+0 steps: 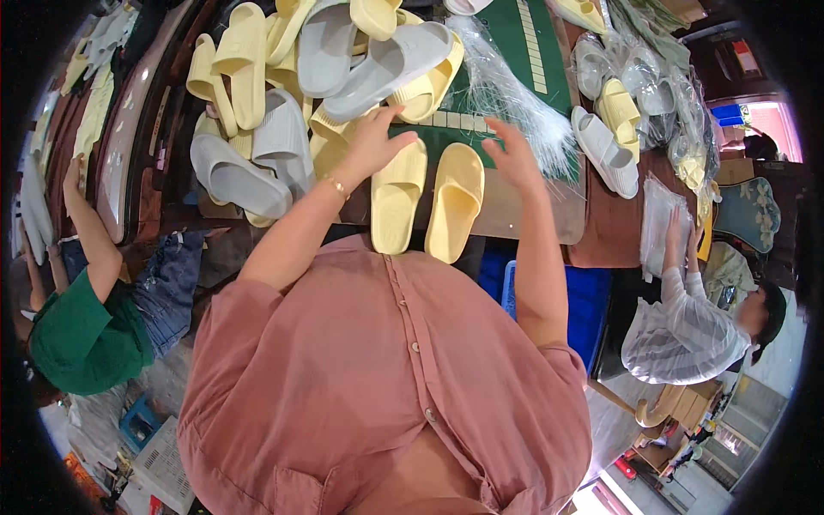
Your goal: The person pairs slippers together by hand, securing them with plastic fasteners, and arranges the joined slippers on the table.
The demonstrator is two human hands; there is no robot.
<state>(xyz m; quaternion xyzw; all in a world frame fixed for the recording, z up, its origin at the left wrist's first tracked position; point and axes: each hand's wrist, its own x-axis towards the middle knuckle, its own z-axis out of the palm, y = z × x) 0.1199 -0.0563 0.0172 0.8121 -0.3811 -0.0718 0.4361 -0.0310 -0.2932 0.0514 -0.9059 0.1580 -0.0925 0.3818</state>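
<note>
Two pale yellow slide slippers, a left-side slipper [395,210] and a right-side slipper [457,206], lie side by side at the table edge in front of me, toes pointing away. My left hand [378,144] is over the toe of the left-side slipper, fingers reaching toward the pile, thumb apart; it appears to hold nothing. My right hand [515,156] hovers just right of the other slipper, fingers spread and holding nothing. Beyond my hands rises a heap of loose yellow slippers [240,64] and grey slippers [390,73].
A bundle of thin clear plastic strands [515,94] lies on the green mat [502,30]. Bagged slippers [639,77] are piled at the right. A co-worker in white [687,326] handles clear bags [661,219]. Another in green [94,335] works at the left. Blue crates [584,296] stand below the table.
</note>
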